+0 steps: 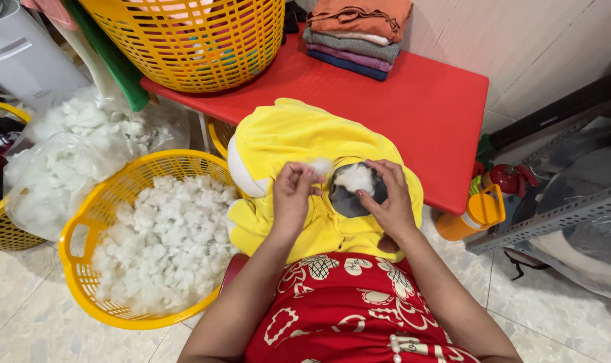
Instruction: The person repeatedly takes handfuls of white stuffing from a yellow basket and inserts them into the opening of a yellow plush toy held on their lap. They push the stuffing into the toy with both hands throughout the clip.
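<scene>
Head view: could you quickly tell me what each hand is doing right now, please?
Left hand: closed, pinching a white stuffing tuft.
Right hand: holding open the yellow plush cover at its hole.

Three yellow laundry baskets show whole: one on the far red table (440, 107), one full of white stuffing (157, 249) at near left, one at the left edge (0, 222); a fourth rim (219, 136) peeks from under the table. One yellow plush cover (299, 141) lies across the lap, under two hands, left (293, 195) and right (386, 198). One stack of folded cloths (356, 33) sits far, and one orange bottle (470, 215) right.
</scene>
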